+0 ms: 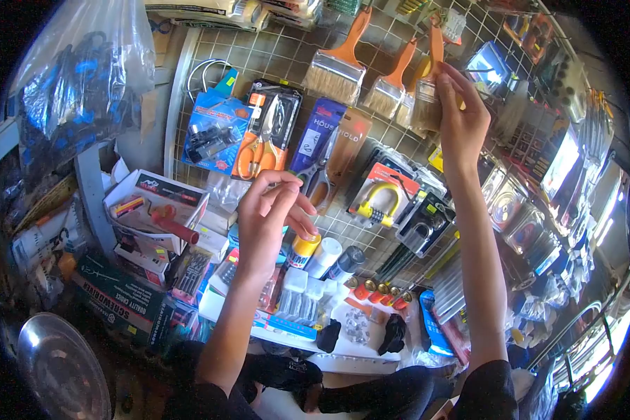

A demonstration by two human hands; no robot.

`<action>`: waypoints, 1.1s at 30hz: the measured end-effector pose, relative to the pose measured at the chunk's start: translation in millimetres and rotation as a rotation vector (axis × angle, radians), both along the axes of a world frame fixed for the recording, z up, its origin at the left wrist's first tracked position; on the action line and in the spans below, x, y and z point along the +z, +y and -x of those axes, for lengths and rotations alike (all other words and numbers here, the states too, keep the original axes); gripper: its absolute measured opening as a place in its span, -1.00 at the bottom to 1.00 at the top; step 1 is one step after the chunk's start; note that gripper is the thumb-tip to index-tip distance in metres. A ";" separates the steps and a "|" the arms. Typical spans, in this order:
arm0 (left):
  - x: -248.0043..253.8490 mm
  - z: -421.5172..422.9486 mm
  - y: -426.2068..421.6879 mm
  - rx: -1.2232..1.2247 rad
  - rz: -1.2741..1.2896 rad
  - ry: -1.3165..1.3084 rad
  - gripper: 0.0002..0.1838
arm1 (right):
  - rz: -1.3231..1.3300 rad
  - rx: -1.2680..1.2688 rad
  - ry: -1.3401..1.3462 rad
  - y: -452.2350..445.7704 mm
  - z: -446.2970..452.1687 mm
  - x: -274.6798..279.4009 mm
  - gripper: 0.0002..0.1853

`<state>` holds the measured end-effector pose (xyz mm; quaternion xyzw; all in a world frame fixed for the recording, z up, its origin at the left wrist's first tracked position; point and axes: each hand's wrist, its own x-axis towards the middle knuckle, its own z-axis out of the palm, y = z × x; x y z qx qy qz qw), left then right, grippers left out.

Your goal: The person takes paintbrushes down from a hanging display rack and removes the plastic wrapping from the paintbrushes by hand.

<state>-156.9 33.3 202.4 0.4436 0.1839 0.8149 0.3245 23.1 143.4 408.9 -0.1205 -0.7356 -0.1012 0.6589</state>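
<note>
My left hand (273,213) is raised in front of the wire rack, its fingers loosely curled and apart with nothing visible in them. Just beyond its fingertips are green-handled scissors (320,171) on a brown card and a yellow-capped can (303,250). Higher up, my right hand (465,112) has its thumb and fingers pinched at the right edge of a paint brush (427,105) with an orange handle. That brush hangs bristles down. Beside it hang a smaller brush (387,91) and a wide brush (336,70).
A wire grid (252,45) carries packaged scissors (260,150) and a yellow lock (381,199). Below stand a white can (324,255) and a dark-capped can (348,262). An open box (154,203) is on the left, above a metal lid (59,367). Plastic bags hang upper left.
</note>
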 end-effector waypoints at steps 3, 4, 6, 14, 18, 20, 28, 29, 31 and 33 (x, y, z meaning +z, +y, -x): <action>-0.7 -0.6 -0.1 0.000 0.011 -0.005 -0.81 | 0.003 -0.041 -0.028 16.6 3.3 3.5 -0.70; 0.2 -1.6 -1.0 0.009 0.018 0.004 -0.81 | 0.113 -0.012 0.001 20.9 8.9 2.6 -0.71; 0.1 -3.9 -0.8 0.008 0.021 0.014 -0.81 | 0.203 -0.019 0.043 53.8 15.2 4.5 -0.71; 1.8 -11.0 -8.1 -0.009 0.006 0.029 -0.80 | 0.955 0.022 0.078 75.8 48.4 -8.7 -0.25; 1.2 -4.3 -8.2 -0.003 -0.064 0.002 -0.80 | 0.943 -0.115 -0.143 39.4 22.4 -33.2 -0.04; 2.1 -0.2 -10.1 0.012 -0.056 -0.019 -0.79 | 0.699 -0.132 -0.064 -2.8 -1.9 -64.0 -0.26; -4.0 29.3 -12.2 0.105 -0.122 0.006 -0.73 | 1.033 -0.159 0.239 -24.4 -187.4 -330.3 -0.75; -4.0 31.0 -11.6 0.108 -0.119 0.018 -0.73 | 1.078 -0.275 0.019 -12.1 -203.5 -369.4 -0.75; -4.1 33.1 -8.4 0.136 -0.101 -0.022 -0.74 | 1.053 -0.469 -0.141 9.0 -223.1 -442.6 -0.66; -5.0 31.3 -8.0 0.137 -0.091 -0.004 -0.74 | 0.981 -0.773 -0.561 7.4 -230.2 -483.6 -0.38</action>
